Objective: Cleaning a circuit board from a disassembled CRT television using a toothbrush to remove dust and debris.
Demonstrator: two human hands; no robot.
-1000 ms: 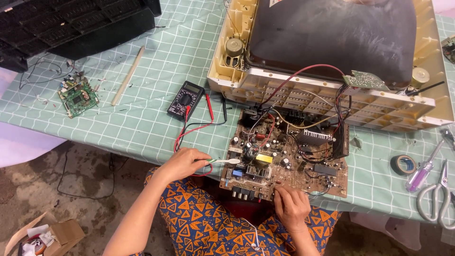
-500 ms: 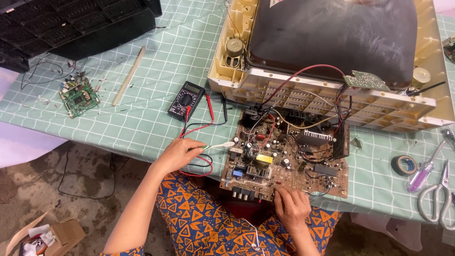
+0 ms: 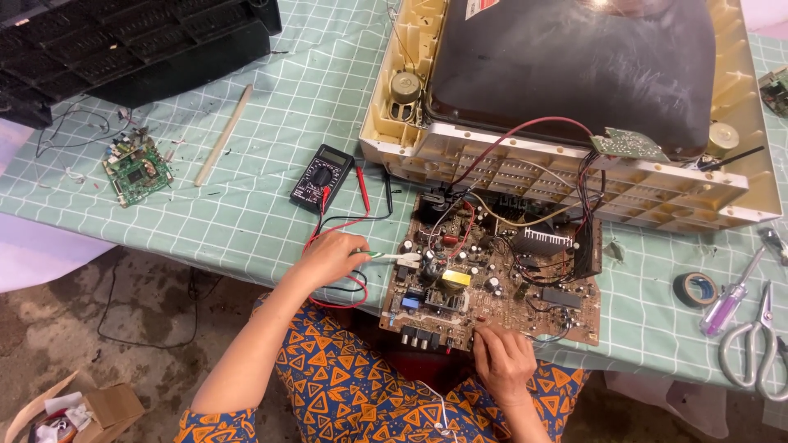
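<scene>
A brown circuit board [image 3: 525,308] crowded with parts and wires lies at the table's front edge, wired to an opened cream television shell [image 3: 574,176] behind it. My left hand [image 3: 330,257] grips a white toothbrush [image 3: 398,258] with a green neck; its head rests on the board's left side among the capacitors. My right hand [image 3: 502,361] pinches the board's front edge and holds it steady.
A black multimeter [image 3: 322,177] with red and black leads lies left of the board. A small green board [image 3: 135,171], a wooden stick [image 3: 222,134] and a black casing [image 3: 131,41] are at the left. Tape roll [image 3: 696,289], purple screwdriver [image 3: 726,299] and scissors [image 3: 759,344] lie at the right.
My left hand swept the toothbrush from the board's lower left edge up and onto the board's left side. My right hand stayed put on the front edge.
</scene>
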